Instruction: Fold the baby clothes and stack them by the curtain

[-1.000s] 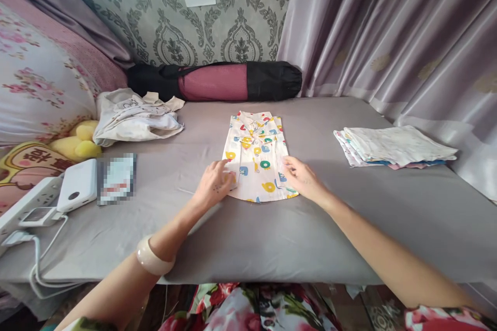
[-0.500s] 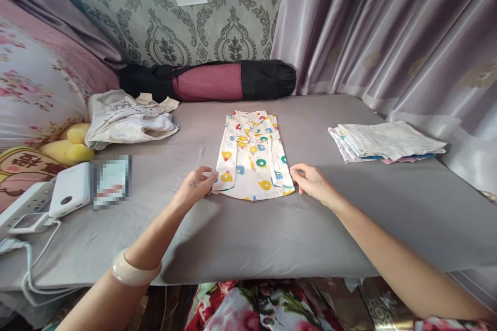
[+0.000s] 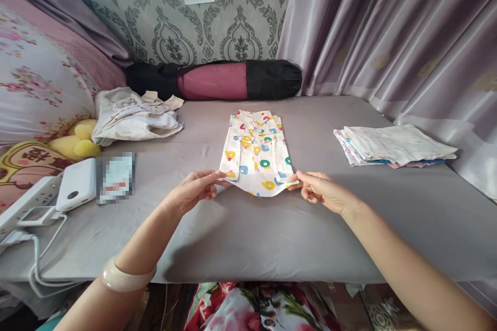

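Note:
A small white shirt [image 3: 256, 152] with a colourful printed pattern lies in front of me, its collar at the far end. Its sides and sleeves are folded inward into a narrow strip. My left hand [image 3: 198, 190] pinches the near left corner of the hem between thumb and fingers. At the near right corner, my right hand [image 3: 320, 190] grips the hem the same way. Both corners are raised a little off the sheet, and the hem sags between them.
Folded clothes [image 3: 396, 145] are stacked on the right. A crumpled white garment [image 3: 135, 116] lies at the back left. Near it are a yellow plush toy [image 3: 77, 139], a white power bank [image 3: 77, 184] and a power strip [image 3: 31, 199]. A rolled mat bag [image 3: 213, 80] lies along the wall.
Both hands have taken hold of the shirt's hem corners and lifted them slightly off the sheet. The view has shifted a little.

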A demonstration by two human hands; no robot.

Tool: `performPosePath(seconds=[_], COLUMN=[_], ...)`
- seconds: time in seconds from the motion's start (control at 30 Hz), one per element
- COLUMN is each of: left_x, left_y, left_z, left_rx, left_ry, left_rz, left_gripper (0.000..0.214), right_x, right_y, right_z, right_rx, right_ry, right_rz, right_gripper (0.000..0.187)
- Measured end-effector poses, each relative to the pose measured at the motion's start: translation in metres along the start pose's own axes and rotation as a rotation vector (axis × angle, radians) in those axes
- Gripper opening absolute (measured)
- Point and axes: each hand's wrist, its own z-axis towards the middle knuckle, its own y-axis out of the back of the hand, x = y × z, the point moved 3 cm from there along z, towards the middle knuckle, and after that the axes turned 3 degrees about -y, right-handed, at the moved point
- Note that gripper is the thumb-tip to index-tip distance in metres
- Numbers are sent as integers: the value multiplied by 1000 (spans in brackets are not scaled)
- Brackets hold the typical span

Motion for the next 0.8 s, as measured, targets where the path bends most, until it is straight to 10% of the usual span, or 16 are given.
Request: performPosePath(seconds=[0.4, 0.8], left_x=[-10, -15], left_y=[-6, -13], left_z=[19, 22], left_rx=[-41, -191], left_ry=[-70, -319], left_rz=[-405, -161], left_gripper=[24, 63], right_x=[15, 17], right_y=[1, -2], right_z=[13, 24], right_rx=[-7, -186], right_ry=[40, 243], right_rz=[459, 328], right_gripper=[21, 28])
